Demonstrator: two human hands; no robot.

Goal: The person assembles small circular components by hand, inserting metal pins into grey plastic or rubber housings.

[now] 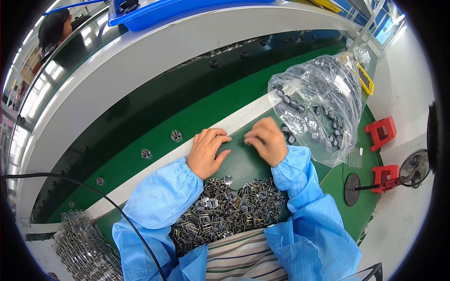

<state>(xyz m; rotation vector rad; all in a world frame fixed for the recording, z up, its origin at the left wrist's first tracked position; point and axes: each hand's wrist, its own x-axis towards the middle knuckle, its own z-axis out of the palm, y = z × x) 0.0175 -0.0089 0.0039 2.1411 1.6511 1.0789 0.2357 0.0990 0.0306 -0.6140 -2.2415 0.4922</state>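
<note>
My left hand (pixel 207 152) rests at the white edge strip (pixel 241 115) of the green work surface, its thumb spread away from the bent fingers and nothing visible in it. Across a small gap, my right hand (pixel 267 140) is smeared by motion, its fingers curled inward; whether they hold anything is hidden. Below both hands lies a heap of small metal-pinned electronic parts (pixel 229 206), close to my body. Right of my right hand, a large clear plastic bag (pixel 323 103) holds many black caps, and a few black caps (pixel 291 139) lie at its mouth.
Beyond the strip runs a green and dark conveyor belt (pixel 187 107) carrying spaced parts (pixel 176 136). A blue tray (pixel 154 14) stands on the far ledge. Wire-like trays (pixel 84 243) are stacked lower left. Red stools (pixel 380 133) and a fan (pixel 415 167) stand right. Another person (pixel 54 30) is upper left.
</note>
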